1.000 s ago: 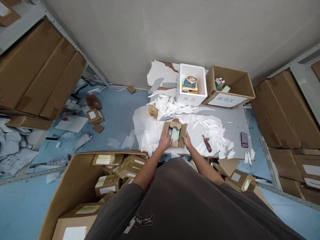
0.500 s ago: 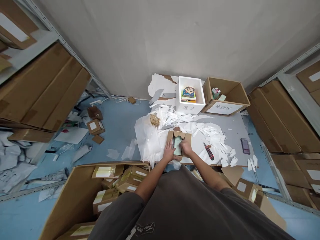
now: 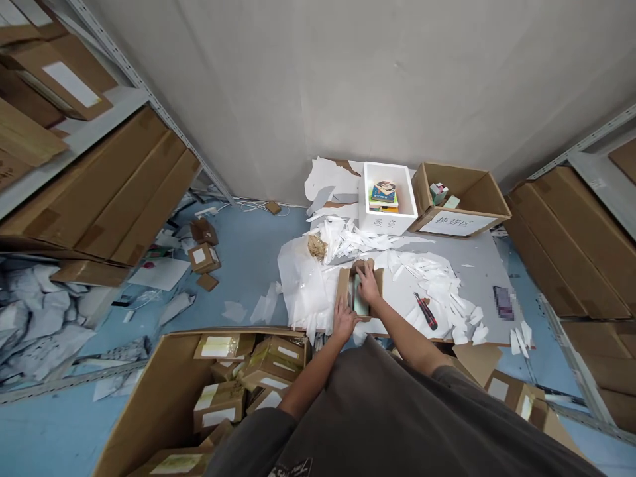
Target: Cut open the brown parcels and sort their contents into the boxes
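A small open cardboard box lies on the table in front of me, with a pale green item inside it. My left hand is at the box's near left corner, its fingers bent against the cardboard; its exact grip is too small to tell. Over the far part of the box, my right hand reaches with fingers apart, touching the far flap and covering part of the green item. A red and black utility knife rests to the right among white paper strips.
Behind the box stand a white foam bin with books and a labelled cardboard carton. Plastic wrap lies left. A phone is near the right edge. A large carton of parcels sits at lower left.
My right hand has moved from the right side of the box to its far end. My left hand has slid down to the near left corner. The view has shifted slightly.
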### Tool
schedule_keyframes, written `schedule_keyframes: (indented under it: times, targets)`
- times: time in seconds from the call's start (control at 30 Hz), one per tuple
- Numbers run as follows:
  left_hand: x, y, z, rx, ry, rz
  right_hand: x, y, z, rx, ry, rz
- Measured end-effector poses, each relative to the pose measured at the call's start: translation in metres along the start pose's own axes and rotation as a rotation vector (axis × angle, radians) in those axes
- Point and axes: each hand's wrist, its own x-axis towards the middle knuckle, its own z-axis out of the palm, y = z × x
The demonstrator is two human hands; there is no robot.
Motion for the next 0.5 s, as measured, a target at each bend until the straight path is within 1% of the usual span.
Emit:
schedule_keyframes:
  times: [0.07,0.1,0.13,0.2,0.23,0.3,0.4,0.5]
  targets:
    - [0.003,0.001,0.002,-0.001,0.008,-0.030,-0.010,-0.009,0.007,0.030,0.062,-0.003]
    - [0.004,0.002,0.003,-0.010,0.018,-0.047,-0.016,-0.014,0.012,0.039,0.054,0.008]
    - [0.005,0.003,0.004,-0.022,0.038,-0.065,-0.021,-0.018,0.018,0.039,0.016,0.040]
    - [0.005,0.004,0.006,-0.053,0.106,-0.089,-0.028,-0.025,0.031,0.010,-0.115,0.158]
    - [0.004,0.005,0.008,-0.065,0.144,-0.094,-0.028,-0.027,0.038,-0.016,-0.175,0.231]
    - [0.000,0.006,0.010,-0.078,0.188,-0.096,-0.023,-0.032,0.050,-0.068,-0.239,0.342]
    - [-0.005,0.006,0.010,-0.090,0.163,-0.092,-0.009,-0.037,0.065,-0.119,-0.222,0.406]
    - [-0.007,0.005,0.005,-0.108,0.113,-0.065,0.000,-0.039,0.071,-0.122,-0.186,0.431]
